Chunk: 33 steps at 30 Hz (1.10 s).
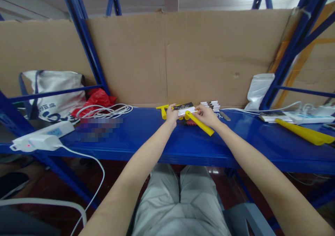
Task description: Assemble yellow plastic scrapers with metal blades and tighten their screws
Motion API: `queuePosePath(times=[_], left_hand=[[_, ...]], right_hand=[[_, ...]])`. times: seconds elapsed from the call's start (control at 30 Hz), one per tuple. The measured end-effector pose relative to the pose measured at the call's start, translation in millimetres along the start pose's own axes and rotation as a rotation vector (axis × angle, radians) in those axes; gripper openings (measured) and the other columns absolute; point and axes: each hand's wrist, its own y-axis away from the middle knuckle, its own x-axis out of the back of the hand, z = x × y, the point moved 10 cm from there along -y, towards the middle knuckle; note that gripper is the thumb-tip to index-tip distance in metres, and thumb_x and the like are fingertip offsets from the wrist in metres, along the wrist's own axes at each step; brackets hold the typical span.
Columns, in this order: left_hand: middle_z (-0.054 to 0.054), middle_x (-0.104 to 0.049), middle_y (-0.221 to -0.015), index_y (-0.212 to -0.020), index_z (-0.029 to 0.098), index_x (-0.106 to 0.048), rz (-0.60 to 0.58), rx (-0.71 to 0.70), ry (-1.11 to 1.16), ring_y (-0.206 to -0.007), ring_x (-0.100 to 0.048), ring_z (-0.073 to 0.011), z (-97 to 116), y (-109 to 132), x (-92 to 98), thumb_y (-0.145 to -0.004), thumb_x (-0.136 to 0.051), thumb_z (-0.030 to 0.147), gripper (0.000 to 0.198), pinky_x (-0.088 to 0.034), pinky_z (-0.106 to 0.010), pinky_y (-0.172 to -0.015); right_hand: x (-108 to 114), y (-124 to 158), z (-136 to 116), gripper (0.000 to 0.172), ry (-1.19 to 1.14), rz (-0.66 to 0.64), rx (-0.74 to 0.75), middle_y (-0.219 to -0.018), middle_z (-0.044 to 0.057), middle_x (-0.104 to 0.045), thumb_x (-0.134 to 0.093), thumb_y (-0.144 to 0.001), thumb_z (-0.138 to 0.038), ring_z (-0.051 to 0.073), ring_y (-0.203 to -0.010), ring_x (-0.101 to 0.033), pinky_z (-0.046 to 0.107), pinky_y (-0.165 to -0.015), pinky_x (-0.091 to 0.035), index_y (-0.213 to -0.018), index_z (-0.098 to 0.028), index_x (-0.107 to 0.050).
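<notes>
A small flat packet [186,108], black along the top and white along the bottom, is held low over the blue shelf in front of me. My left hand [172,116] is closed on its left end. At the right end, my right hand [206,116] has its fingers pinched on the packet's edge. Just below the packet lies a yellow stick-like piece [202,124], its near end pointing toward me. Left of my left hand is a yellow T-shaped piece [163,111]. Behind my right hand rests a stack of white sticks with dark ends [212,105].
A white power strip [49,133], coiled white cable [110,111], red plastic bag [98,100] and cloth bag [57,89] are on the left. To the right are a long yellow piece [306,132], another power strip [311,118] and a white pouch [259,89]. Cardboard [209,54] walls the back.
</notes>
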Motion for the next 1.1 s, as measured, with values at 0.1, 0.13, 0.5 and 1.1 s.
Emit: queuePosePath(times=[0.1,0.13,0.5,1.1], left_hand=[[-0.010,-0.064,-0.096,-0.097,0.013,-0.059,-0.034,0.049,-0.011,-0.078,-0.068,-0.0196,-4.6,1.5,-4.8,-0.071,-0.038,-0.010,0.041,-0.059,-0.031,-0.061],[-0.011,-0.065,-0.094,-0.095,0.013,-0.059,-0.050,0.059,-0.013,-0.079,-0.068,-0.0202,-5.5,2.1,-6.8,-0.070,-0.038,-0.010,0.039,-0.058,-0.031,-0.061],[-0.008,-0.065,-0.095,-0.099,0.015,-0.058,-0.048,0.013,0.004,-0.074,-0.066,-0.0152,-1.9,-1.1,-7.5,-0.070,-0.045,-0.007,0.038,-0.053,-0.022,-0.054],[-0.005,-0.064,-0.095,-0.121,0.021,-0.043,0.002,0.093,0.008,-0.044,-0.056,-0.0071,-1.4,4.6,2.9,-0.079,-0.050,0.011,0.044,-0.038,-0.018,-0.039]], right_hand=[[-7.6,2.1,0.1,0.032,-0.004,-0.066,-0.015,-0.073,0.003,-0.065,-0.062,-0.075,-0.036,0.016,-0.062,-0.060,0.028,-0.060,-0.046,-0.100,-0.018,-0.055],[-9.4,2.5,-0.4,0.037,0.003,-0.082,-0.011,-0.077,0.004,-0.066,-0.065,-0.073,-0.036,0.016,-0.062,-0.060,0.027,-0.059,-0.045,-0.103,-0.018,-0.054],[-21.0,6.0,-23.6,0.024,0.190,-0.176,0.167,-0.098,0.006,-0.069,-0.052,-0.081,-0.018,0.022,-0.088,-0.064,0.035,-0.080,-0.048,-0.099,-0.023,-0.066],[76.8,5.1,-9.4,0.043,0.431,0.346,0.084,-0.119,0.015,-0.053,-0.043,-0.082,-0.013,0.029,-0.106,-0.055,0.042,-0.086,-0.048,-0.123,-0.021,-0.056]])
